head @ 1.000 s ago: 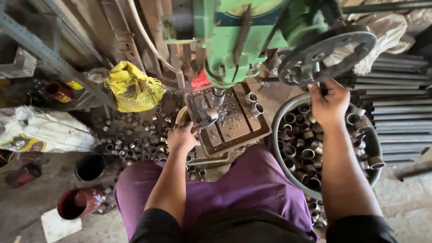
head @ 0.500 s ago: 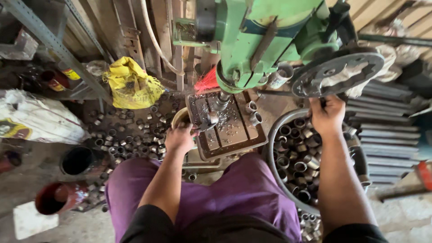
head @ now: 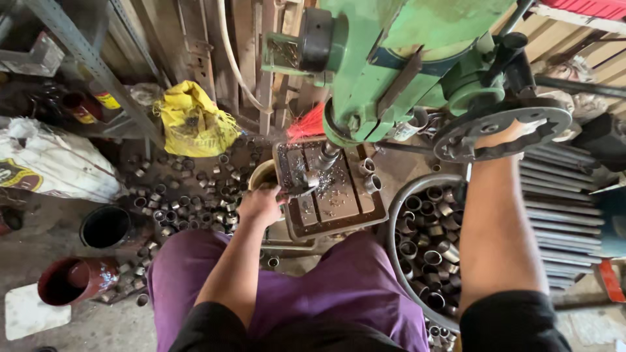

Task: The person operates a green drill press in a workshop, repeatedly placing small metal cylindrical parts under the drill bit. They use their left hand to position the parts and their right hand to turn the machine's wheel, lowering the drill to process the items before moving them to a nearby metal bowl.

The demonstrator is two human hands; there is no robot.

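Dusty concrete floor is filling the lower left of the frame, and short metal rings are lying scattered across it in the middle left. Behind them, in the upper left, a yellow bag is slumping against a rusty steel frame, with a white sack lying at the far left edge. Lower left, a dark red pipe piece and a black pipe piece are sitting near each other.

Filling the upper centre, a green drill press is standing over its slotted work table, which is littered with metal chips.

The left hand is resting at the left edge of that table, fingers curled around a small metal ring sitting just under the drill spindle. 2 more rings are sitting on the table's right edge.

The right hand is reaching up to the dark feed wheel at the upper right; the wheel is hiding most of it, so I cannot tell whether it is gripping.

Between the purple-clad knees and the right forearm, a round metal basin is holding many more rings. Grey steel pipes are lying stacked at the right edge.
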